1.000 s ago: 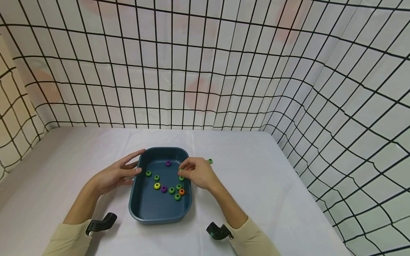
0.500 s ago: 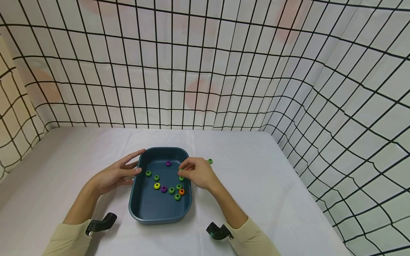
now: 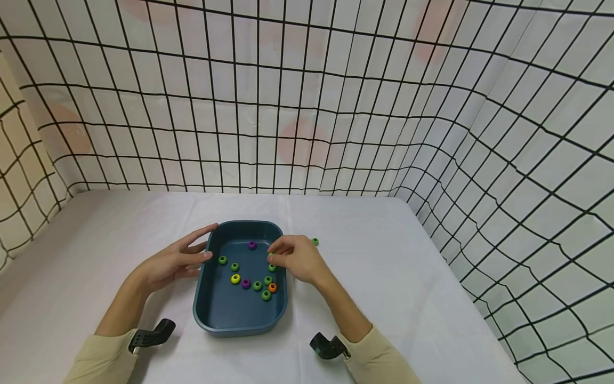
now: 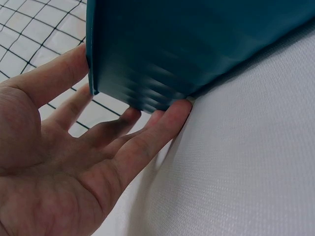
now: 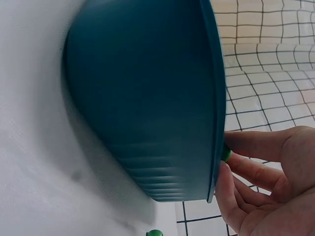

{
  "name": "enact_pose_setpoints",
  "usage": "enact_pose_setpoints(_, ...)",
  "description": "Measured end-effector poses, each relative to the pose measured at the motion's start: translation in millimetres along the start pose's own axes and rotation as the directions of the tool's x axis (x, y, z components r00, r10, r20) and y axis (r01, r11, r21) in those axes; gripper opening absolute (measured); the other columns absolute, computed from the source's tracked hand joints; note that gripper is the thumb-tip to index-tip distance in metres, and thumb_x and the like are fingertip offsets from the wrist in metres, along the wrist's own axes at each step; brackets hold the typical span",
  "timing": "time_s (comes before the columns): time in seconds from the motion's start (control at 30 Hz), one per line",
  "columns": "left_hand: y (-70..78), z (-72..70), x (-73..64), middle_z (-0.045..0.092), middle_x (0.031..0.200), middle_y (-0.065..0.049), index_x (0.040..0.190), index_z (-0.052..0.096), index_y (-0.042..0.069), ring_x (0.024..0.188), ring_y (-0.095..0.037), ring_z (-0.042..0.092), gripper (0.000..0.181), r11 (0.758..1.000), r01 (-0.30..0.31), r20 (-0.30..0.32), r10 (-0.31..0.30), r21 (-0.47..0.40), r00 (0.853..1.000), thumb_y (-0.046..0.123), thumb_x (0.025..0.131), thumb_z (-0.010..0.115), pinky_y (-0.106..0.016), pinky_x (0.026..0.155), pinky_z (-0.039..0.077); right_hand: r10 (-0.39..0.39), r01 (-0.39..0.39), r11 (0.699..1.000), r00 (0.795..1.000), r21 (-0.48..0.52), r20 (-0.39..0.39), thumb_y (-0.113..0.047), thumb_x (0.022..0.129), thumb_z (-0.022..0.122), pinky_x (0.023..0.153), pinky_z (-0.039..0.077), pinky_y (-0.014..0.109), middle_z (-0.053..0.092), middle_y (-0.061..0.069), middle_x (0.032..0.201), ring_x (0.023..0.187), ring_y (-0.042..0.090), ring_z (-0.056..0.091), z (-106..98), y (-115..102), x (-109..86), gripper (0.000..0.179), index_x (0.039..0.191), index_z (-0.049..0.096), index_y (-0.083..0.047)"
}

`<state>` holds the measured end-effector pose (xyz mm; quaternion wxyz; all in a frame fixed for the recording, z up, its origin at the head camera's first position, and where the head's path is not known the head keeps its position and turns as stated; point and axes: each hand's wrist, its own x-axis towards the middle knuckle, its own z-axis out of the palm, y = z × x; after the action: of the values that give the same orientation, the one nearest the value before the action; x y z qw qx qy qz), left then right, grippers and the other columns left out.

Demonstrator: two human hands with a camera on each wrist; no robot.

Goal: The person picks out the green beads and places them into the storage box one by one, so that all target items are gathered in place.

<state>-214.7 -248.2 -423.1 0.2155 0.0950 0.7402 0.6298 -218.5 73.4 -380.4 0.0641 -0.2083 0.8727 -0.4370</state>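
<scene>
A dark blue tray (image 3: 240, 317) with rounded corners stands on the white cloth. My left hand (image 3: 165, 264) rests on its left side, fingers fairly straight; in the left wrist view several fingertips touch the outer wall. Over the right rim, my right hand (image 3: 299, 260) pinches a green bead (image 5: 226, 153) between thumb and fingers, mostly hidden in the head view. On the tray floor lie several green beads (image 3: 257, 286), a yellow bead (image 3: 235, 279), an orange bead (image 3: 272, 288) and two purple beads (image 3: 246, 284).
One loose green bead (image 3: 315, 241) lies on the cloth to the right of the tray, just beyond the right hand. Black netting (image 3: 256, 128) stands behind the table (image 3: 374, 277) and along both sides.
</scene>
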Motion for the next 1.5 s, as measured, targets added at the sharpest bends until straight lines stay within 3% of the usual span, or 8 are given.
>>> enact_pose_setpoints(0.33, -0.5, 0.0, 1.8, -0.001, 0.171, -0.02, 0.164, 0.013, 0.031, 0.148, -0.053, 0.026, 0.077, 1.0, 0.0, -0.004, 0.0, -0.006, 1.0, 0.023, 0.103, 0.059, -0.059, 0.108, 0.044, 0.011, -0.009, 1.0, 0.998, 0.022, -0.055, -0.015, 0.09, 0.076, 0.068, 0.055, 0.029, 0.075, 0.002, 0.097, 0.084, 0.015, 0.069, -11.1, 1.4, 1.2, 0.013, 0.104, 0.077, -0.014)
enact_pose_setpoints(0.73, -0.2, 0.3, 1.2, -0.002, 0.171, -0.019, 0.164, 0.013, 0.031, 0.148, -0.053, 0.023, 0.077, 1.0, -0.003, -0.003, 0.003, -0.002, 1.0, 0.023, 0.103, 0.059, -0.06, 0.109, 0.042, 0.023, -0.023, 1.0, 1.0, -0.005, -0.019, -0.014, 0.087, 0.08, 0.07, 0.056, 0.032, 0.075, 0.001, 0.101, 0.086, 0.015, 0.069, -5.2, 1.1, 2.4, 0.018, 0.105, 0.077, -0.013)
enact_pose_setpoints(1.0, 1.3, 0.8, 0.4, -0.002, 0.171, -0.02, 0.164, 0.013, 0.03, 0.148, -0.054, 0.024, 0.077, 1.0, -0.009, -0.003, 0.009, -0.003, 1.0, 0.022, 0.103, 0.059, -0.06, 0.109, 0.042, 0.029, -0.029, 1.0, 1.0, 0.009, -0.005, -0.015, 0.087, 0.079, 0.072, 0.055, 0.032, 0.076, 0.008, 0.107, 0.086, 0.015, 0.069, -8.8, 0.3, 1.9, 0.023, 0.109, 0.076, -0.01)
enact_pose_setpoints(1.17, 1.5, 1.1, 0.4, -0.001, 0.17, -0.02, 0.164, 0.014, 0.03, 0.148, -0.054, 0.024, 0.077, 1.0, -0.007, -0.007, 0.007, -0.004, 1.0, 0.022, 0.103, 0.059, -0.06, 0.108, 0.043, 0.051, -0.049, 0.999, 0.994, 0.023, -0.097, -0.015, 0.088, 0.079, 0.071, 0.056, 0.033, 0.076, 0.008, 0.106, 0.087, 0.018, 0.07, -19.5, 8.4, 5.0, 0.023, 0.11, 0.076, -0.01)
enact_pose_setpoints(1.33, 1.0, 1.5, 0.5, -0.001, 0.17, -0.02, 0.164, 0.014, 0.03, 0.147, -0.054, 0.025, 0.077, 1.0, -0.001, -0.008, 0.001, -0.007, 1.0, 0.022, 0.103, 0.059, -0.059, 0.108, 0.043, 0.089, -0.094, 0.996, 0.967, -0.008, -0.239, -0.014, 0.087, 0.079, 0.071, 0.056, 0.033, 0.075, 0.007, 0.098, 0.089, 0.022, 0.069, -29.6, 25.9, 10.2, 0.023, 0.109, 0.077, -0.012)
enact_pose_setpoints(1.5, 0.3, 1.6, 0.7, -0.001, 0.171, -0.02, 0.164, 0.014, 0.03, 0.147, -0.054, 0.025, 0.077, 1.0, -0.002, -0.012, 0.002, -0.005, 1.0, 0.022, 0.103, 0.059, -0.06, 0.108, 0.042, 0.143, -0.154, 0.988, 0.964, -0.03, -0.223, -0.015, 0.087, 0.078, 0.065, 0.052, 0.03, 0.072, 0.008, 0.096, 0.083, 0.021, 0.065, -28.7, 40.6, 15.4, 0.029, 0.115, 0.075, -0.011)
